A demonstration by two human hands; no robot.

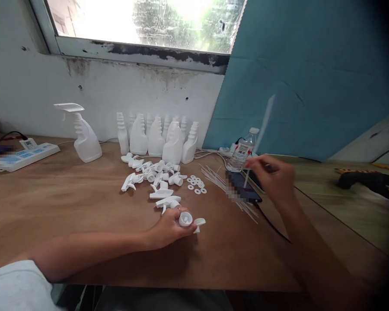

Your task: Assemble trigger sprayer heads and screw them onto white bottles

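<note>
My left hand (170,229) is closed around a white trigger spray head (185,219), its round collar opening facing up and its trigger side showing past my fingertips. My right hand (275,177) pinches a thin white tube (265,121), held up above the phone and smeared by motion. Beyond my left hand lie a heap of more spray heads (152,170) and several small white washers (197,183). A loose bunch of thin tubes (217,181) is spread on the wooden table (116,220) between my hands.
Several white spray bottles (173,144) without heads stand by the wall. One bottle with its head (88,138) is farther left, near a power strip (29,157). On the right are a water bottle (243,151), a dark phone (246,188) with a cable, and a black-and-yellow tool (359,179).
</note>
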